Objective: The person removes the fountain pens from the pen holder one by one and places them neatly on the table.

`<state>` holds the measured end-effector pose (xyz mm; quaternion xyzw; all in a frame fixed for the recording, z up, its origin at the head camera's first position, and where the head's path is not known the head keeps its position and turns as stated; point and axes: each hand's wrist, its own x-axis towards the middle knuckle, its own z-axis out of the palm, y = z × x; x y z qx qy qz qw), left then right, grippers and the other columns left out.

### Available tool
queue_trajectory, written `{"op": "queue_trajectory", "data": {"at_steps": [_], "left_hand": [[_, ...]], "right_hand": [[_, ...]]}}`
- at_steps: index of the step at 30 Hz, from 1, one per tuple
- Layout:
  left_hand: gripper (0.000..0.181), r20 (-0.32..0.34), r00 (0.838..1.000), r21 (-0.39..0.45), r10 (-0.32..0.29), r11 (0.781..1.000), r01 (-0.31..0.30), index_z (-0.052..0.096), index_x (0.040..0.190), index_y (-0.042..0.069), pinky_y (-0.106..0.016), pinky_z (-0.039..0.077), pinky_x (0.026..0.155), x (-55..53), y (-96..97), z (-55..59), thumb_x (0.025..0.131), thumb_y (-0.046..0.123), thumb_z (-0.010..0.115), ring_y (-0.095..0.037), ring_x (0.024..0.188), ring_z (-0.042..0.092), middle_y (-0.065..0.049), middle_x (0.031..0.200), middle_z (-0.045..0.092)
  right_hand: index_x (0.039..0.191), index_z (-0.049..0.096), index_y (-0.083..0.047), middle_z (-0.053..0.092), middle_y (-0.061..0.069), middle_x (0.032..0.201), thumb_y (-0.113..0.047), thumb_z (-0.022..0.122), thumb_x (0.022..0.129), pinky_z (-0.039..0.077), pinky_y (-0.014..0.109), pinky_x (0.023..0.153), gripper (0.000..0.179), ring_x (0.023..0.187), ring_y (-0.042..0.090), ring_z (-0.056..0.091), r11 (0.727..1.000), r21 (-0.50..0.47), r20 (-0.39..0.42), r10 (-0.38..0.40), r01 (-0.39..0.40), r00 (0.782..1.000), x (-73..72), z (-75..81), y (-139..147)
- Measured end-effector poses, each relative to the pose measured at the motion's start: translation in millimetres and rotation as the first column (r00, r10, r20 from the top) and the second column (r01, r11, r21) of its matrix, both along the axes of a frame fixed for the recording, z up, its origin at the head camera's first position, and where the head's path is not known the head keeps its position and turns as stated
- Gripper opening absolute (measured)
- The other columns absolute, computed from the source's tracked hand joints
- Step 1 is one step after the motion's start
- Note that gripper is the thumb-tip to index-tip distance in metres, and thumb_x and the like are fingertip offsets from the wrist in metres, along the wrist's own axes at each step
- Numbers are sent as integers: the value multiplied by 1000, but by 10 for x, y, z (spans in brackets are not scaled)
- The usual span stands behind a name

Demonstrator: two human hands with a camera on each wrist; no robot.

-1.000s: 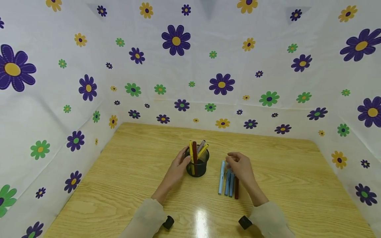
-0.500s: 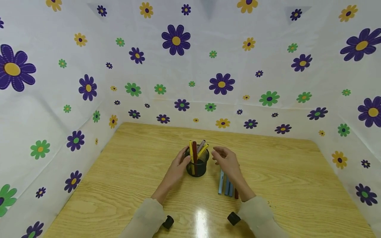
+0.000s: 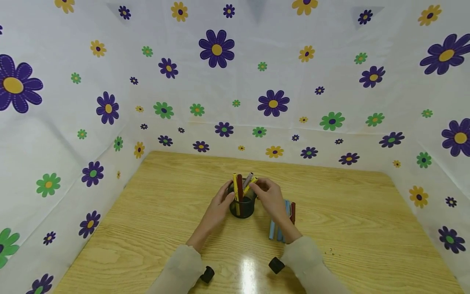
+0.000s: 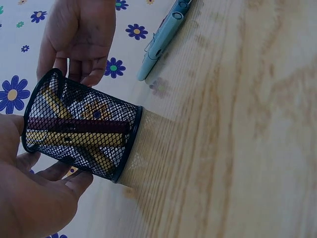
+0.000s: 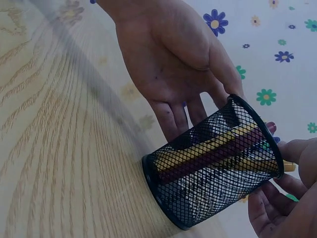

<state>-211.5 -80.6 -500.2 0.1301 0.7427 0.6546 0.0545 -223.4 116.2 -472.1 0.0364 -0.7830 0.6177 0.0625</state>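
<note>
A black mesh pen cup [image 3: 242, 209] stands on the wooden table. My left hand [image 3: 217, 207] grips its left side, fingers curled round the mesh. Inside lean a dark red pen [image 3: 240, 188], a grey pen [image 3: 247, 179] and yellow pens [image 3: 235, 182]. At the right rim, my right hand [image 3: 271, 199] pinches the top of the right-leaning yellow pen [image 3: 247, 190] between thumb and fingers. Its other fingers are partly hidden behind the mesh in the right wrist view. Several blue pens [image 3: 272, 231] and another dark red pen [image 3: 293, 210] lie beneath the right forearm, partly covered.
The wood-grain table [image 3: 176, 183] is bounded by a white flower-print cloth [image 3: 235, 81] behind and on both sides. Small dark specks lie on the wood to the right of the right forearm. A black device [image 3: 276, 265] sits at each wrist.
My right hand has left the pens lying on the table and moved left to the cup's rim, closing on a yellow pen. The left hand has kept its hold on the cup.
</note>
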Motion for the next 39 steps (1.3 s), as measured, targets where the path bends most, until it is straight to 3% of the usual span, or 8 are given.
{"op": "queue_trajectory", "data": {"at_steps": [3, 11, 18, 23, 30, 39], "left_hand": [[58, -1, 1000, 3, -1, 1000, 1, 25, 165, 11, -55, 27, 121, -2, -5, -8, 114, 31, 44, -36, 151, 29, -20, 165, 29], [59, -3, 1000, 10, -1, 1000, 1, 26, 165, 11, -56, 27, 120, -5, -1, -5, 113, 32, 45, -36, 151, 30, -20, 165, 30], [57, 5, 1000, 0, 14, 1000, -14, 28, 164, 14, -55, 28, 120, -10, 11, 0, 113, 32, 44, -36, 151, 30, -20, 165, 30], [57, 5, 1000, -17, 24, 1000, -24, 28, 165, 15, -55, 28, 120, -3, 12, 1, 113, 33, 45, -37, 151, 30, -20, 165, 30], [58, 7, 1000, -14, 20, 1000, -20, 27, 165, 14, -56, 28, 120, 9, 11, 16, 113, 33, 44, -38, 151, 30, -20, 165, 29], [57, 6, 1000, 0, 10, 1000, -10, 25, 165, 11, -56, 28, 120, 8, 12, 14, 114, 29, 43, -38, 150, 31, -22, 164, 31]], "right_hand": [[121, 71, 1, 71, 14, 105, -24, 75, 98, 58, 48, 80, 34, 92, 30, 67, 1000, -9, -17, -17, 17, 1000, -2, -11, -35], [114, 73, 1, 71, 14, 101, -23, 74, 99, 52, 25, 70, 28, 88, 29, 66, 998, -13, -80, -65, 64, 995, 3, -50, -66], [108, 74, 2, 72, 15, 103, -17, 73, 99, 58, 34, 75, 21, 91, 23, 66, 993, -39, -94, -117, 113, 989, 24, -21, -37], [107, 73, 3, 71, 17, 103, -15, 72, 100, 60, 35, 79, 19, 93, 31, 67, 984, -116, -95, -146, 134, 985, 56, 58, 1], [111, 67, 6, 68, 21, 109, -15, 68, 102, 59, 32, 88, 23, 100, 33, 70, 965, -227, -63, -149, 131, 987, 155, 232, 69], [121, 62, 9, 65, 31, 113, -8, 64, 104, 59, 35, 90, 24, 94, 25, 75, 938, -340, -126, -119, 70, 985, 184, 278, 256]]}}
